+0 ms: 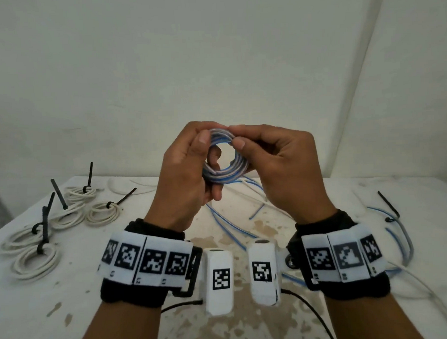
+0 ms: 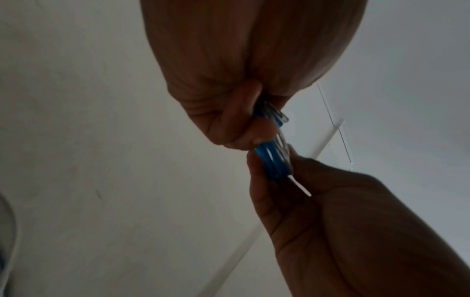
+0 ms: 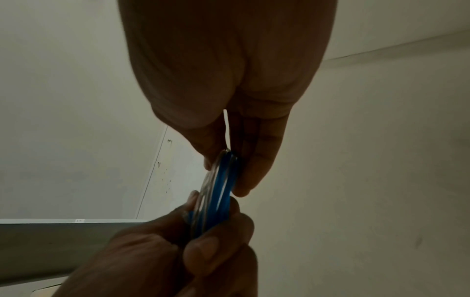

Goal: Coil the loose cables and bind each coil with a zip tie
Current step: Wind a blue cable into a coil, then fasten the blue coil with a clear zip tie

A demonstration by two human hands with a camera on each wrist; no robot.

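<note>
Coil of blue-and-white cable [image 1: 225, 156] held up in the air above the surface [image 1: 246, 245], between both hands, no zip tie seen on it. Left hand [image 1: 187, 176] grips the coil's left side — thumb across the front of the loops, fingers curled behind and one showing through the ring's opening. Right hand [image 1: 281, 164] pinches the coil's upper right edge between thumb and forefinger. In the left wrist view the coil [image 2: 273, 152] appears edge-on, blue strands beside clear ones, a short white end sticking out toward the right hand [image 2: 330, 221]. Right wrist view: same coil [image 3: 216, 191] edge-on, fingertips [image 3: 244, 188] of the right hand lying along it, left hand [image 3: 178, 251] clamped around its far end.

On the surface, far left — five white cable coils [image 1: 73, 209], each bound with a black zip tie [image 1: 59, 194], tails sticking up. Loose blue and white cables [image 1: 227, 223] lie under the hands; more at the right with another black tie [image 1: 389, 205].
</note>
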